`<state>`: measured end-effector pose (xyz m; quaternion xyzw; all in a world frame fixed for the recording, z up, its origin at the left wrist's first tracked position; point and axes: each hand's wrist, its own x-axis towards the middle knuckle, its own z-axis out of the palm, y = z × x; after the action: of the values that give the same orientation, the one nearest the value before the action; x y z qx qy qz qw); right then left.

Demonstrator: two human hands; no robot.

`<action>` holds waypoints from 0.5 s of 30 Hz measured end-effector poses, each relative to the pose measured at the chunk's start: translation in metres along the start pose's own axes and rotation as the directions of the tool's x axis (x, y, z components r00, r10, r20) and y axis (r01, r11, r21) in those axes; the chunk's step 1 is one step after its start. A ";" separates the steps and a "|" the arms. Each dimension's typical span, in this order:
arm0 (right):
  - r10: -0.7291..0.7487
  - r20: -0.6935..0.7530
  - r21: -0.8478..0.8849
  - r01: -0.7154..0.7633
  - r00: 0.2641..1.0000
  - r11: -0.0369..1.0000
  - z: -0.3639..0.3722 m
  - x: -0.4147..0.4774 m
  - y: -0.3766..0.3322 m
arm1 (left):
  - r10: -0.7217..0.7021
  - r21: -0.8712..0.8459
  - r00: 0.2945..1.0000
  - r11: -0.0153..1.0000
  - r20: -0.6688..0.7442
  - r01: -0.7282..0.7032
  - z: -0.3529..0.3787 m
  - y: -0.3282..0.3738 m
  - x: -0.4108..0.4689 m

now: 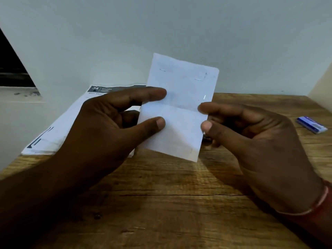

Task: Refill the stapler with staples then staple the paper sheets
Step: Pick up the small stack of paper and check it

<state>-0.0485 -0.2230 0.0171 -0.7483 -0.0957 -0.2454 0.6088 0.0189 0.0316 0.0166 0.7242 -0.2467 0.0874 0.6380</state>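
Observation:
A small folded white paper sheet [181, 105] is held up above the wooden table [161, 194], with three staples showing in its upper half. My left hand [107, 126] pinches its left edge between thumb and forefinger. My right hand [251, 141] pinches its right edge the same way. A blue staple box [311, 125] lies on the table at the far right. A small dark metal part, perhaps the stapler [206, 138], peeks out behind the paper's right edge; most of it is hidden.
A printed sheet [59, 126] with a dark header lies on the table's back left, partly behind my left hand. A pale wall [161, 33] rises right behind the table. A dark opening [12, 65] sits at the far left.

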 end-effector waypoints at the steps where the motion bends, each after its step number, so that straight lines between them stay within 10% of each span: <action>1: 0.006 0.005 0.008 -0.006 1.000 1.000 0.000 0.000 0.000 | 0.001 0.009 1.000 1.000 0.005 -0.001 0.000 0.000 0.000; 15: -0.011 -0.032 -0.060 0.009 0.999 0.998 0.000 0.001 -0.006 | 0.116 0.185 0.993 0.976 0.014 -0.116 0.001 0.000 0.002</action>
<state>-0.0505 -0.2213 0.0225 -0.7616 -0.0823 -0.2632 0.5864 0.0206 0.0304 0.0169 0.7651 -0.2804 0.1459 0.5610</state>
